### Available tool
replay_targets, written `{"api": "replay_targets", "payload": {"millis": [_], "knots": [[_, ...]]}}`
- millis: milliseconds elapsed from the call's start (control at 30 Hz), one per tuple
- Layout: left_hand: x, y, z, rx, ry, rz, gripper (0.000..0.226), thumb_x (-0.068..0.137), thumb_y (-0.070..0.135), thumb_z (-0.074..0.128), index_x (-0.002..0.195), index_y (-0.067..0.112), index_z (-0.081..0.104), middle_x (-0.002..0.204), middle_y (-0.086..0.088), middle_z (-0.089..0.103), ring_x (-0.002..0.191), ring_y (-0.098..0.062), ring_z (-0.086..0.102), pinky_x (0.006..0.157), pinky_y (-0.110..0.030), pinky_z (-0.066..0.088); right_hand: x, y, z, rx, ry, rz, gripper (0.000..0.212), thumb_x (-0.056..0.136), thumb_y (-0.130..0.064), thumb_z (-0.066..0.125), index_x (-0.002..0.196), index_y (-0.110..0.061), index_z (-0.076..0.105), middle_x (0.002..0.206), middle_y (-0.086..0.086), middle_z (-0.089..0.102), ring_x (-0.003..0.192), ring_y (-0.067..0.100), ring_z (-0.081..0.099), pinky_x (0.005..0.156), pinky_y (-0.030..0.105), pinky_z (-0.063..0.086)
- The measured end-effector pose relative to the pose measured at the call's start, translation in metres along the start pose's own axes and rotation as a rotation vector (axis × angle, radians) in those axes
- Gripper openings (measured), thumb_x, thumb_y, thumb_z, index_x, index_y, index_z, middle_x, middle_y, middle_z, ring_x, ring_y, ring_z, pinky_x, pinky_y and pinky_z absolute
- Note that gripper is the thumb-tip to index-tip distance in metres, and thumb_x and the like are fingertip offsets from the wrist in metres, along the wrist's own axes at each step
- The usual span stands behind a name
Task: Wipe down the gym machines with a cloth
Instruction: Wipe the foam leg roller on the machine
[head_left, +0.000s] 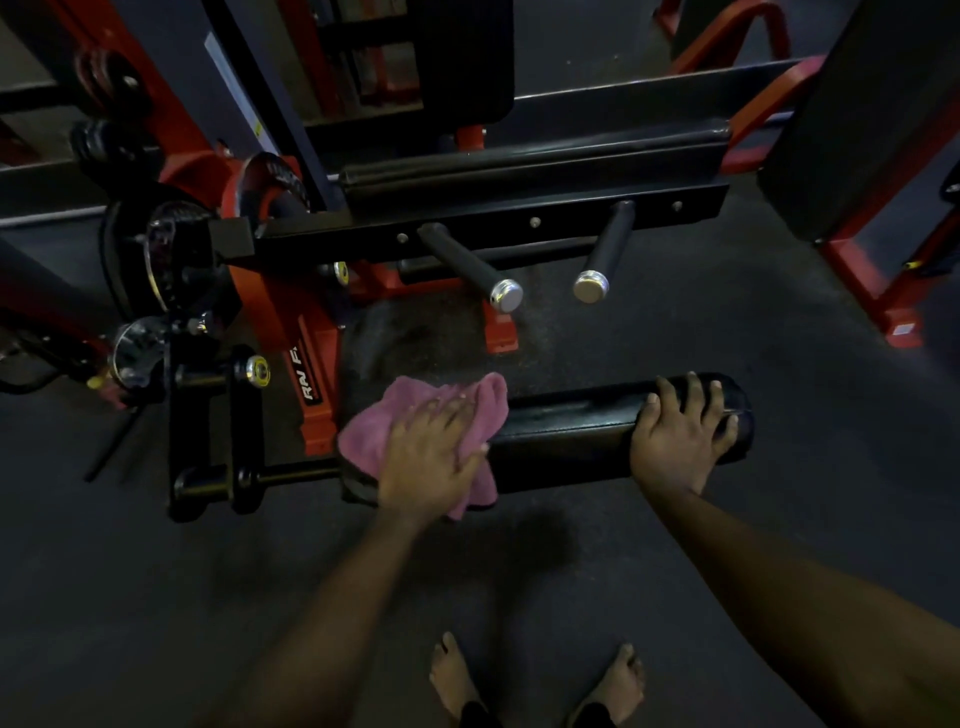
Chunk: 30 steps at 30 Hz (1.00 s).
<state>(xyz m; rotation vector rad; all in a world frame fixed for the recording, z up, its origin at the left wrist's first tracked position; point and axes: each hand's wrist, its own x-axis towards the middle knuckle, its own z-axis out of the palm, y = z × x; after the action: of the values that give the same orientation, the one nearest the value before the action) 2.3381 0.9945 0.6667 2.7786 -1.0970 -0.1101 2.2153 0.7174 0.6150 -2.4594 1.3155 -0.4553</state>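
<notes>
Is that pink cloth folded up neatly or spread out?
Spread out loosely: the pink cloth drapes over the black padded roller, its rumpled edges hanging out around the flat left hand.

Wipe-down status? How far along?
Done: nothing shows as wiped. In hand: left hand presses the pink cloth on the left end of the roller pad; right hand grips its right end. Left: rest of that pad, the upper pad, both handles, the red frame.
</notes>
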Motion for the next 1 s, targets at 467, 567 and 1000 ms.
{"api": "replay_targets", "payload": {"millis": [467,567,1000], "knots": [[0.001,-0.017,-0.004,0.009,0.078,-0.189,0.05,0.092,0.045,0.037,0.135,0.027,0.055,0.13,0.004,0.063,0.126,-0.021,0.053,0.114,-0.046,0.033,0.0,0.0,0.0,0.016,-0.009,-0.002,0.05,0.103,-0.044,0.028,0.14,-0.027,0.056,0.162,0.006,0.035,0.155,0.03,0.013,0.122,0.061,0.008],[0.003,0.043,0.012,-0.017,0.191,-0.544,0.052,0.09,0.041,0.045,0.137,0.022,0.054,0.142,-0.001,0.057,0.141,-0.024,0.04,0.121,-0.054,0.017,-0.009,0.004,-0.001,0.027,0.0,0.0,0.051,0.104,-0.044,0.025,0.146,-0.028,0.051,0.165,0.005,0.029,0.156,0.028,0.01,0.122,0.06,0.008],[-0.009,0.061,0.027,-0.027,0.137,-0.281,0.06,0.096,0.05,0.036,0.15,0.025,0.044,0.155,0.002,0.044,0.148,-0.022,0.032,0.122,-0.053,0.015,-0.025,0.013,-0.006,0.008,-0.044,-0.007,0.056,0.106,-0.046,0.016,0.155,-0.029,0.036,0.17,0.004,0.016,0.157,0.028,0.003,0.123,0.06,0.006]]}}
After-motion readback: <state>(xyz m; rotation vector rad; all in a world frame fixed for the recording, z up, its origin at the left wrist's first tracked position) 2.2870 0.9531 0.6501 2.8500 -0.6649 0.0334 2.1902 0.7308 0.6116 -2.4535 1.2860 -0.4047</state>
